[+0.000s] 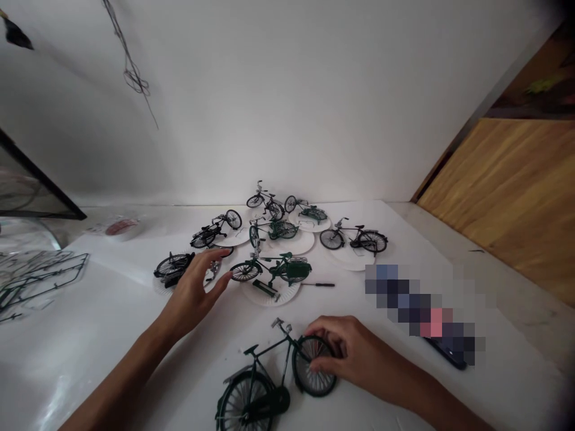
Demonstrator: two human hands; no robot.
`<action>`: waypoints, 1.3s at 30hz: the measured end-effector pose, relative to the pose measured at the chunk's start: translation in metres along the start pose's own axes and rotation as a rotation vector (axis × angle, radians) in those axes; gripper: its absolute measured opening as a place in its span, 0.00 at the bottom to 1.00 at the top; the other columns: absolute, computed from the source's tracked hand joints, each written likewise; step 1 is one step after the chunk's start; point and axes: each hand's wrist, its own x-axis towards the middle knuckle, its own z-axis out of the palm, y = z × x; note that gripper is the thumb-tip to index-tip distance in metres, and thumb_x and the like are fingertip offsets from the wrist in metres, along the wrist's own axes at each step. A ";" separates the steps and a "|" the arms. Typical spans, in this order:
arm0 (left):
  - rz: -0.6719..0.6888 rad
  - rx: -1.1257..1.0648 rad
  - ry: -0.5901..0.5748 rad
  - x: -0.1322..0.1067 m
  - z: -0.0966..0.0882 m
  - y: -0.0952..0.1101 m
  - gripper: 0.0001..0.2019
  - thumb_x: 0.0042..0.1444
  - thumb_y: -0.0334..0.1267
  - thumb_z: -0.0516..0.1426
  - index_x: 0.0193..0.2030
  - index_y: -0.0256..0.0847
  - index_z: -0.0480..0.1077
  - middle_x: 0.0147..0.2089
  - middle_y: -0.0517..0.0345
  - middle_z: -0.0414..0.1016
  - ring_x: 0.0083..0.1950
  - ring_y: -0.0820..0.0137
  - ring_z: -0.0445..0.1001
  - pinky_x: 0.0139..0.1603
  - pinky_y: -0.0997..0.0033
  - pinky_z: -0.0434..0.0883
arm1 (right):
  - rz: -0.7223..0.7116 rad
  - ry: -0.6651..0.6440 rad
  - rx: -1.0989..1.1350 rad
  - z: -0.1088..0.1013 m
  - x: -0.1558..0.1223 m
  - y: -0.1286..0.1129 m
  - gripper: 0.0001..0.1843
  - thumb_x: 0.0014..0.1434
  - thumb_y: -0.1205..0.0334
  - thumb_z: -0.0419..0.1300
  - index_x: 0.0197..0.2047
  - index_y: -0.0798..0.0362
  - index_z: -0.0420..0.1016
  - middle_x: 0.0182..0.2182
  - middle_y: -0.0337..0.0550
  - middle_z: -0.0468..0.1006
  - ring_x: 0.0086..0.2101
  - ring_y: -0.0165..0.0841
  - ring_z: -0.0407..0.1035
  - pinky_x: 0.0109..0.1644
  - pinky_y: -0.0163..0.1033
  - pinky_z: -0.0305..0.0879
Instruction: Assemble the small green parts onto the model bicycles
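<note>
A dark green model bicycle (272, 402) stands closest to me, its handlebar and front wheel toward the right. My right hand (336, 344) pinches that front wheel between thumb and fingers. Farther forward on the left, my left hand (197, 287) hovers over the table with thumb and fingers apart, holding nothing. Just beyond its fingertips is another green model bicycle (287, 270) on a white paper plate (269, 297). A black model bicycle (173, 269) lies partly hidden behind the left hand.
Several more model bicycles, including a black one (354, 238), sit on paper plates toward the wall. A thin dark tool (321, 285) lies beside the middle plate. Green part frames (67, 278) lie at left, a phone (449, 353), partly pixelated, at right. A clear packet (122, 227) rests at back left.
</note>
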 end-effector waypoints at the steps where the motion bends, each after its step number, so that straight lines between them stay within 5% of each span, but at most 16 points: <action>1: 0.005 0.024 -0.043 0.000 0.003 -0.002 0.21 0.66 0.45 0.54 0.63 0.43 0.62 0.58 0.45 0.71 0.57 0.56 0.71 0.55 0.52 0.71 | -0.017 0.009 -0.023 0.000 0.000 -0.001 0.19 0.52 0.54 0.70 0.48 0.45 0.79 0.26 0.34 0.67 0.27 0.27 0.59 0.28 0.32 0.53; 9: 0.155 0.040 -0.184 -0.005 0.016 -0.001 0.18 0.69 0.39 0.50 0.64 0.42 0.64 0.57 0.46 0.76 0.55 0.60 0.76 0.54 0.54 0.74 | -0.059 0.016 -0.080 -0.001 0.002 -0.003 0.16 0.54 0.53 0.68 0.46 0.47 0.79 0.23 0.33 0.63 0.25 0.27 0.57 0.28 0.33 0.53; 20: 0.081 -0.042 -0.352 -0.007 0.007 0.018 0.22 0.71 0.42 0.48 0.70 0.44 0.57 0.65 0.46 0.70 0.63 0.60 0.72 0.62 0.52 0.70 | -0.042 0.022 -0.047 0.001 0.007 0.005 0.17 0.53 0.53 0.69 0.45 0.48 0.79 0.23 0.32 0.62 0.26 0.27 0.57 0.29 0.32 0.53; 27: 0.111 -0.022 -0.292 -0.007 0.013 0.018 0.22 0.69 0.44 0.51 0.67 0.44 0.59 0.61 0.46 0.73 0.59 0.59 0.74 0.58 0.52 0.72 | -0.062 -0.027 0.104 -0.003 0.006 0.005 0.19 0.50 0.53 0.71 0.44 0.51 0.80 0.36 0.40 0.77 0.36 0.33 0.68 0.39 0.35 0.64; 35: 0.066 0.002 -0.158 -0.003 -0.009 0.018 0.13 0.70 0.41 0.49 0.52 0.38 0.70 0.47 0.48 0.75 0.43 0.64 0.73 0.43 0.64 0.71 | -0.135 -0.036 0.107 -0.004 0.004 0.001 0.13 0.54 0.57 0.69 0.43 0.49 0.78 0.37 0.38 0.75 0.36 0.32 0.68 0.39 0.35 0.63; 39: 0.160 -0.086 -0.303 -0.006 -0.012 0.037 0.13 0.70 0.39 0.48 0.42 0.38 0.71 0.40 0.51 0.74 0.38 0.67 0.72 0.39 0.68 0.67 | -0.183 0.012 0.098 -0.004 0.004 -0.004 0.09 0.56 0.58 0.67 0.41 0.50 0.78 0.37 0.39 0.75 0.37 0.33 0.69 0.42 0.37 0.64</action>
